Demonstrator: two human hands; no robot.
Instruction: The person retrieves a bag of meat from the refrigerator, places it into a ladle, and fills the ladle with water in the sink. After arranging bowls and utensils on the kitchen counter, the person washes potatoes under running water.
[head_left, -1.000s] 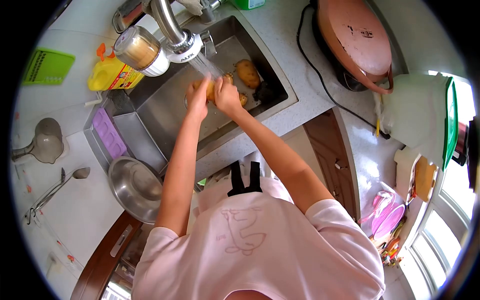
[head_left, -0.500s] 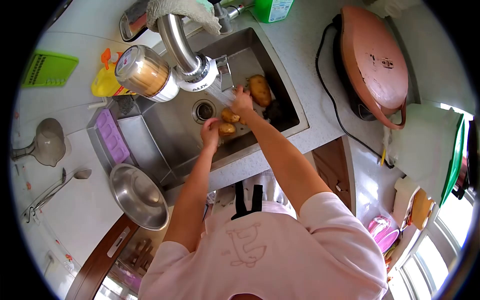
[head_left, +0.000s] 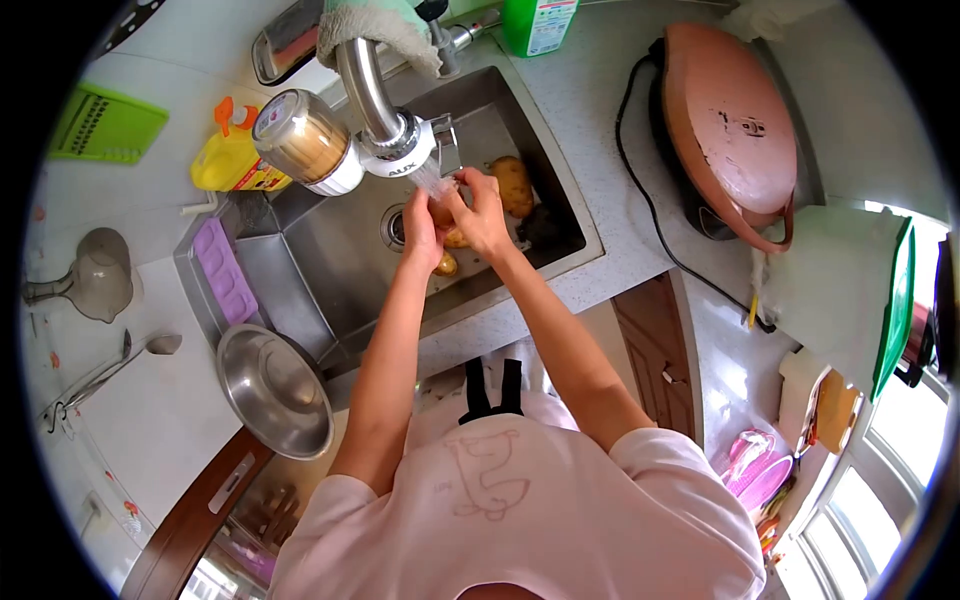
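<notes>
Under the water running from the tap filter (head_left: 398, 160), my left hand (head_left: 422, 232) and my right hand (head_left: 482, 218) are together, closed around a potato (head_left: 440, 212). Fingers cover most of that potato. Just below my hands, a small potato (head_left: 446, 265) lies on the sink (head_left: 330, 260) floor, and another small potato (head_left: 456, 239) shows partly between my wrists. A large potato (head_left: 512, 187) rests to the right of my right hand, beside a dark lump (head_left: 543, 226) I cannot make out. The drain (head_left: 394, 228) is just left of my left hand.
A steel basin (head_left: 275, 390) sits at the sink's left end, near a purple tray (head_left: 222, 270). Left of the tap stands a yellow bottle (head_left: 225, 165). On the right counter are a pink electric pan (head_left: 735, 120) and its black cord (head_left: 650, 215).
My hands have come together under the water; they were apart, low among the potatoes. A potato is now up between them. The view has shifted slightly.
</notes>
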